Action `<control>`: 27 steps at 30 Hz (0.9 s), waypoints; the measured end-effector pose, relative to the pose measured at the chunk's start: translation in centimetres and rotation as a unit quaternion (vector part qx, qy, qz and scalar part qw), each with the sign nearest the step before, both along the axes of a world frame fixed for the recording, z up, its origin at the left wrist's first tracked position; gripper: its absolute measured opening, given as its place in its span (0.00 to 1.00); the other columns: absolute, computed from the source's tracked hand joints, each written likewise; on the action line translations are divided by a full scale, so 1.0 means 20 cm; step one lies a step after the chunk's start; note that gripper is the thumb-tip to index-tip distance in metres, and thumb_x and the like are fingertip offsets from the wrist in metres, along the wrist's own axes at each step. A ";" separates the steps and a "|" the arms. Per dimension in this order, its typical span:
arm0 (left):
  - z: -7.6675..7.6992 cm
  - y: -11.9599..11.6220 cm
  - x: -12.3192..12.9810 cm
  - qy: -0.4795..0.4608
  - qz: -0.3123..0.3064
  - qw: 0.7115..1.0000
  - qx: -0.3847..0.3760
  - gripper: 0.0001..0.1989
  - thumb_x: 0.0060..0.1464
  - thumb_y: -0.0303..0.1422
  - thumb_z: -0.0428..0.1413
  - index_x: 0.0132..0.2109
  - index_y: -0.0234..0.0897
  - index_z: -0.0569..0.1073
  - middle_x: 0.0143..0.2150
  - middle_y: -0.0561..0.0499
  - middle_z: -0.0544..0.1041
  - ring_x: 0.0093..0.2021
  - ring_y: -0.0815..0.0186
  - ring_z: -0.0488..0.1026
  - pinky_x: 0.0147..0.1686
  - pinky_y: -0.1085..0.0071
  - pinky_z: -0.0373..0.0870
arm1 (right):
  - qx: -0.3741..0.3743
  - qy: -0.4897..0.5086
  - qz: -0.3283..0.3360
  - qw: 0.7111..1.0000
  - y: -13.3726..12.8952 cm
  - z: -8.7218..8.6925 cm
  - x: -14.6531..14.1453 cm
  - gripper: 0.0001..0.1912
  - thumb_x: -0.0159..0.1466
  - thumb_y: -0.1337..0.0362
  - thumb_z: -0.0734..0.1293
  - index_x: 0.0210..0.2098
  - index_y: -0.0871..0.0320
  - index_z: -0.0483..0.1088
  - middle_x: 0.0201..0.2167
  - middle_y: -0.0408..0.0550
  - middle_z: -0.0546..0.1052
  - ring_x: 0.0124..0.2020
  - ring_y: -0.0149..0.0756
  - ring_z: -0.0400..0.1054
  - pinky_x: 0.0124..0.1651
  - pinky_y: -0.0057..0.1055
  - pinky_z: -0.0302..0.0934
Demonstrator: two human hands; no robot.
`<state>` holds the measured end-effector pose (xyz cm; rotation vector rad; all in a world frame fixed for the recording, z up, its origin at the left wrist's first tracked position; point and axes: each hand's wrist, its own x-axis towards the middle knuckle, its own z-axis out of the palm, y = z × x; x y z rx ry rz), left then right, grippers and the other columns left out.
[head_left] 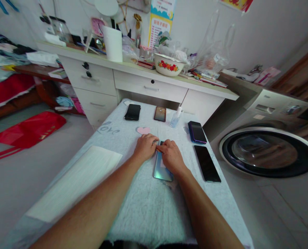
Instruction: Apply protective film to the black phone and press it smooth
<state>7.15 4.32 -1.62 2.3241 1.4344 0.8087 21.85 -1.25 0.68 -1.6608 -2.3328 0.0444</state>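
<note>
A shiny blue-green phone (pixel 162 173) lies back up on the cloth-covered table (pixel 143 214). My left hand (pixel 145 147) is at its upper left edge with the fingers drawn together. My right hand (pixel 171 155) rests over the phone's upper right part, fingers bent, its fingertips meeting those of my left hand near the top edge. Whatever the fingertips pinch is too small to make out. To the right lie a large black phone (pixel 207 163) and stacked dark phones (pixel 196 132). Beyond my hands are a spray bottle (pixel 175 118), a brown phone (pixel 160 113) and black phones (pixel 132 112).
A long whitish sheet (pixel 77 183) lies on the table's left side. Behind the table stands a white desk (pixel 91 77) bearing a flowered bowl (pixel 168 65) and a white paper roll (pixel 112 45). A washing machine (pixel 266 121) is at the right, a red bag (pixel 29 133) on the floor at left.
</note>
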 end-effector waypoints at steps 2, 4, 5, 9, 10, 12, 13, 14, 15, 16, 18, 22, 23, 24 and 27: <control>0.00 0.00 0.00 -0.002 0.003 1.000 -0.004 0.13 0.55 0.27 0.51 0.44 0.40 0.77 0.46 0.49 0.78 0.49 0.60 0.70 0.51 0.63 0.65 | -0.001 0.013 0.000 1.000 0.00 0.00 0.00 0.16 0.68 0.70 0.61 0.46 0.49 0.77 0.35 0.49 0.69 0.38 0.37 0.58 0.43 0.31 0.53; 0.01 0.00 0.00 -0.005 0.006 1.000 -0.007 0.12 0.55 0.28 0.52 0.44 0.40 0.77 0.46 0.49 0.78 0.49 0.60 0.70 0.51 0.63 0.65 | -0.005 0.033 0.013 0.999 0.00 0.00 0.01 0.16 0.67 0.71 0.61 0.46 0.49 0.77 0.35 0.48 0.69 0.38 0.37 0.59 0.43 0.31 0.54; 0.01 0.00 0.00 -0.006 0.007 1.000 -0.008 0.12 0.55 0.28 0.52 0.43 0.41 0.77 0.46 0.50 0.78 0.49 0.60 0.70 0.52 0.63 0.65 | -0.007 0.043 0.022 0.999 -0.01 0.00 0.01 0.17 0.66 0.72 0.62 0.45 0.49 0.78 0.35 0.48 0.69 0.38 0.37 0.59 0.43 0.31 0.54; 0.00 0.00 0.00 -0.008 0.005 1.000 -0.005 0.11 0.55 0.30 0.53 0.44 0.41 0.77 0.45 0.49 0.77 0.48 0.60 0.70 0.52 0.63 0.65 | -0.020 0.065 0.058 0.996 -0.06 0.02 0.02 0.17 0.64 0.74 0.63 0.43 0.51 0.79 0.36 0.48 0.71 0.39 0.36 0.60 0.44 0.31 0.56; 0.00 0.00 0.00 -0.006 0.005 1.000 -0.006 0.11 0.55 0.31 0.53 0.44 0.41 0.77 0.45 0.49 0.77 0.49 0.60 0.70 0.52 0.63 0.65 | -0.024 0.068 0.065 0.995 -0.07 0.02 0.02 0.16 0.64 0.74 0.63 0.42 0.51 0.79 0.36 0.48 0.71 0.39 0.36 0.61 0.45 0.32 0.56; 0.00 -0.01 -0.01 -0.004 0.003 1.000 -0.009 0.11 0.54 0.32 0.54 0.44 0.41 0.77 0.46 0.49 0.77 0.49 0.60 0.70 0.52 0.62 0.65 | -0.030 0.071 0.079 0.994 -0.09 0.03 0.02 0.15 0.64 0.74 0.63 0.41 0.52 0.79 0.36 0.48 0.72 0.40 0.36 0.61 0.45 0.32 0.57; 0.01 -0.01 -0.01 -0.004 0.002 1.000 -0.011 0.11 0.54 0.33 0.55 0.44 0.41 0.77 0.46 0.49 0.77 0.49 0.59 0.70 0.52 0.62 0.65 | -0.033 0.072 0.086 0.993 -0.09 0.04 0.02 0.14 0.64 0.73 0.64 0.41 0.53 0.79 0.36 0.48 0.72 0.40 0.36 0.62 0.45 0.32 0.57; 0.01 -0.01 -0.01 -0.004 0.001 1.000 -0.011 0.11 0.54 0.34 0.55 0.44 0.42 0.77 0.46 0.49 0.77 0.49 0.59 0.70 0.52 0.62 0.64 | -0.035 0.071 0.093 0.993 -0.10 0.04 0.02 0.13 0.64 0.73 0.64 0.40 0.53 0.79 0.36 0.48 0.72 0.40 0.36 0.62 0.45 0.32 0.58; 0.01 -0.01 -0.01 -0.003 0.000 1.000 -0.012 0.11 0.54 0.34 0.56 0.44 0.42 0.77 0.46 0.49 0.77 0.49 0.59 0.70 0.52 0.62 0.64 | -0.036 0.068 0.100 0.992 -0.10 0.04 0.02 0.12 0.65 0.71 0.65 0.40 0.53 0.79 0.36 0.48 0.72 0.39 0.36 0.63 0.45 0.32 0.58; 0.01 -0.01 -0.01 -0.003 0.000 1.000 -0.012 0.11 0.53 0.35 0.56 0.44 0.42 0.77 0.46 0.49 0.77 0.49 0.59 0.70 0.52 0.62 0.65 | -0.037 0.062 0.106 0.992 -0.11 0.05 0.01 0.11 0.65 0.70 0.65 0.40 0.53 0.79 0.36 0.49 0.73 0.39 0.37 0.63 0.45 0.32 0.58; 0.01 -0.01 -0.01 -0.002 -0.001 1.000 -0.012 0.12 0.52 0.36 0.57 0.44 0.42 0.77 0.46 0.49 0.77 0.49 0.58 0.70 0.51 0.62 0.65 | -0.037 0.043 0.115 0.992 -0.12 0.06 0.00 0.10 0.65 0.68 0.65 0.39 0.54 0.79 0.36 0.49 0.73 0.39 0.37 0.63 0.45 0.32 0.58; 0.01 -0.01 -0.01 0.002 0.001 1.000 -0.013 0.13 0.51 0.37 0.59 0.44 0.44 0.77 0.46 0.50 0.77 0.49 0.57 0.70 0.51 0.61 0.65 | -0.041 -0.017 0.137 0.990 -0.14 0.09 -0.01 0.10 0.66 0.68 0.64 0.35 0.56 0.79 0.35 0.49 0.73 0.37 0.36 0.63 0.43 0.32 0.57; 0.01 -0.01 -0.01 0.003 0.001 1.000 -0.014 0.13 0.50 0.37 0.59 0.44 0.44 0.77 0.46 0.50 0.77 0.49 0.56 0.70 0.51 0.61 0.65 | -0.043 -0.031 0.146 0.988 -0.15 0.10 -0.01 0.10 0.66 0.69 0.64 0.34 0.57 0.78 0.34 0.49 0.73 0.36 0.36 0.62 0.43 0.32 0.56; 0.01 -0.01 -0.01 0.003 0.001 1.000 -0.014 0.13 0.50 0.37 0.59 0.44 0.44 0.77 0.46 0.50 0.77 0.49 0.56 0.70 0.51 0.61 0.65 | -0.045 -0.042 0.155 0.986 -0.15 0.11 -0.01 0.10 0.66 0.70 0.64 0.33 0.57 0.78 0.34 0.49 0.73 0.36 0.36 0.62 0.42 0.31 0.56; 0.01 -0.01 -0.01 0.005 0.000 1.000 -0.016 0.13 0.50 0.39 0.59 0.44 0.43 0.78 0.46 0.49 0.77 0.49 0.56 0.70 0.51 0.61 0.65 | -0.052 -0.042 0.189 0.980 -0.19 0.13 0.00 0.10 0.65 0.70 0.65 0.30 0.56 0.77 0.31 0.47 0.72 0.36 0.35 0.61 0.41 0.31 0.55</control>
